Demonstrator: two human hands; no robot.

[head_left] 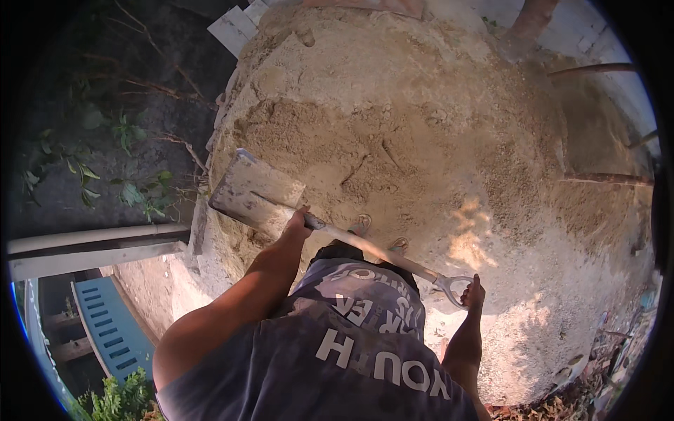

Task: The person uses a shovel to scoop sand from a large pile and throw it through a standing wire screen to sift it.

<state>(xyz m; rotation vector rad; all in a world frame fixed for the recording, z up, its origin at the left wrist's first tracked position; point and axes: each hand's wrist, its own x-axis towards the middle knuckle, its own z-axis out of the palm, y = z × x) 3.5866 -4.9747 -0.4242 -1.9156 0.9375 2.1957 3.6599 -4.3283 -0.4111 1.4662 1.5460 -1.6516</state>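
A shovel [379,250] with a wooden shaft lies slantwise across the front of my body. Its broad, soil-stained metal blade [256,191] points to the far left, above the sandy ground, and looks bare of any load. My left hand [298,221] is wrapped round the shaft just behind the blade. At the other end, my right hand [474,292] grips the grey D-shaped handle [451,286] by its outer bar. Loose, dug-up sandy soil [330,140] spreads ahead of my sandalled feet [361,224].
Leafy branches [130,193] hang over a dark drop along the left edge. A pale beam [98,256] and a blue slotted panel [112,326] stand at lower left. Wooden stakes [607,179] jut in from the right, and a trunk or post [533,17] rises at far right.
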